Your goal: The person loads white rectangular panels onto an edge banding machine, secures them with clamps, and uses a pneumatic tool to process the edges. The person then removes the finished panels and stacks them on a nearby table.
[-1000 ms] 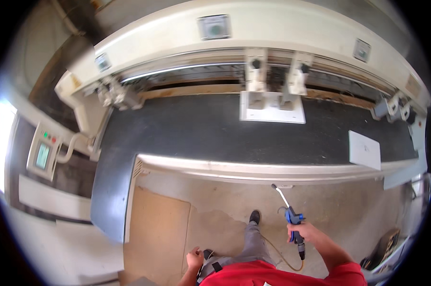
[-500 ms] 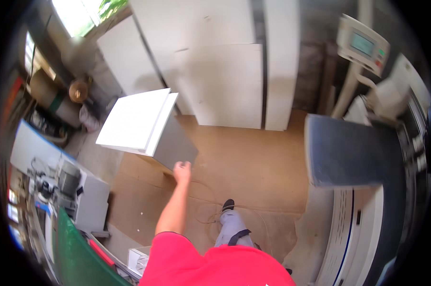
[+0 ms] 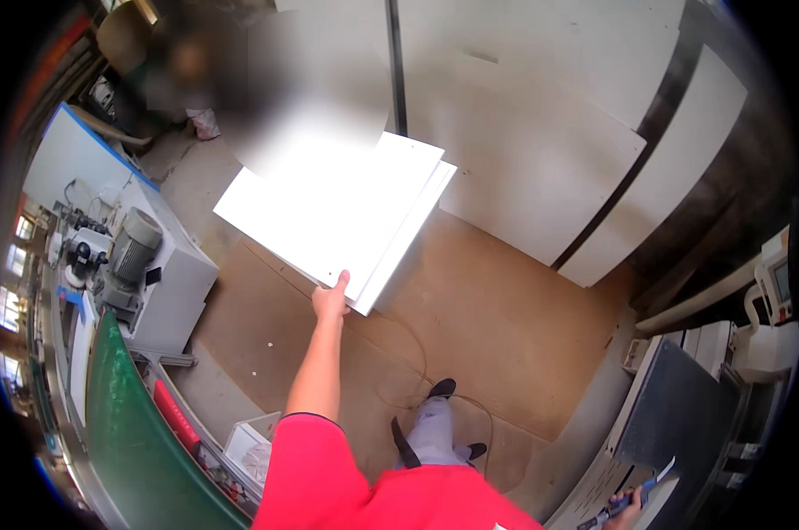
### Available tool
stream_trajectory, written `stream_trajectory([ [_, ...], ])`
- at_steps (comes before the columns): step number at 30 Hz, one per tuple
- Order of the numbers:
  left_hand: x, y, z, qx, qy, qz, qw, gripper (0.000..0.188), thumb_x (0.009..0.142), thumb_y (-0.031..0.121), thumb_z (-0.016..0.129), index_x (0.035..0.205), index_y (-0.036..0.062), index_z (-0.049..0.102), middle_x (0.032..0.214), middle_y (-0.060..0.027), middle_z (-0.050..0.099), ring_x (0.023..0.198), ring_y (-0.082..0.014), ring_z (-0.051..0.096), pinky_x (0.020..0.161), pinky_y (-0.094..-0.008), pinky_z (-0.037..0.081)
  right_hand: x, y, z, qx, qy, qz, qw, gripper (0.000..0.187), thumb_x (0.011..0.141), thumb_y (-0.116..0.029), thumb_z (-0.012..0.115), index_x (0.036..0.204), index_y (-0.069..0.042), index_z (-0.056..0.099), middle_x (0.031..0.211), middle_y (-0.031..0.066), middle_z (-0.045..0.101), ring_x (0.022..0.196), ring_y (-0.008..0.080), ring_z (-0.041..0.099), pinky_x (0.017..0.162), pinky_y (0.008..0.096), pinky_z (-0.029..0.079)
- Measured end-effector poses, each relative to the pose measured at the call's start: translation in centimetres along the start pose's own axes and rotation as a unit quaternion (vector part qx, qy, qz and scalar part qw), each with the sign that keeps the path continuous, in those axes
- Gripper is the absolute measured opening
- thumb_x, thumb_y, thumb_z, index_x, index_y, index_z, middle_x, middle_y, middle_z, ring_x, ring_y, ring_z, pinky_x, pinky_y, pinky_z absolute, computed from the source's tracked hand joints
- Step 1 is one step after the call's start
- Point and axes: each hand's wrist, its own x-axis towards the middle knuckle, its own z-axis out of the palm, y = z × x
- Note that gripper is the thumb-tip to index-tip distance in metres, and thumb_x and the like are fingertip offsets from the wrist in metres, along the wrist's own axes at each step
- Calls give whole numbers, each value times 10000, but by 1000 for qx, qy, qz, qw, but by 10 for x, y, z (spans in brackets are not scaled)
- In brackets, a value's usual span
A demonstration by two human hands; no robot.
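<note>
My left hand (image 3: 331, 299) grips the near corner of a white panel (image 3: 315, 225), thumb on top and fingers out of sight beneath. A second white panel (image 3: 405, 237) lies under it, its edge showing along the right side. Part of the top panel's far side is lost in a pale blur. Low at the right, my right hand (image 3: 627, 511) is closed around a slim blue and grey hand tool (image 3: 639, 496) with a pale pointed tip; its exact kind is unclear. This hand is partly cut off by the lower edge.
Large white boards (image 3: 523, 115) lean upright beyond the panels. At left stand a machine with a grey motor (image 3: 134, 246) and a green curved surface (image 3: 139, 424). A dark-topped machine (image 3: 677, 402) is at right. A thin hose (image 3: 423, 349) lies on the brown floor covering near my feet.
My left hand has gone from beside the panels to holding the top one's corner. My right hand has come into view with the tool. The view has turned rightward.
</note>
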Motion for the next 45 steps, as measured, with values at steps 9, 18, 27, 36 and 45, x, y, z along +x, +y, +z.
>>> stream_trajectory([
  [9,-29,-20,-25,-171,-72,-72,980,306,836,127,681,1036,-72,564,939,-172,646,746,-263,663,520,-394,555,-165,70,391,-451,-611,40,650,325,940,-280,557,773,-2,544,640,87,551,523,231,596,516,374,522],
  [18,-159,-157,-90,-564,-196,-192,779,466,843,95,594,1277,-21,472,1227,-155,558,1131,-342,538,978,-498,430,-151,134,417,-245,-540,220,774,507,932,-546,470,801,-67,575,714,75,590,661,208,591,616,363,518],
  [27,-206,-120,-71,-411,-259,-82,870,587,717,44,564,1292,-22,466,1244,-153,555,1163,-351,520,1037,-465,406,-125,43,294,-206,-420,97,879,397,919,-450,568,798,-73,588,699,37,582,606,145,554,548,302,471],
  [36,-439,-121,127,-209,-674,-80,704,654,708,65,569,1335,-37,412,1292,-157,516,1201,-329,496,1045,-454,391,-53,17,-41,128,-88,9,988,382,916,-475,563,809,-109,578,706,30,594,577,128,556,521,306,464],
  [45,-752,-203,280,7,-824,-116,555,536,705,37,598,1229,-16,500,1137,-95,558,1055,-258,543,933,-398,437,-27,23,-297,404,230,3,885,252,883,-394,646,890,-154,567,694,26,554,588,150,534,524,353,470],
])
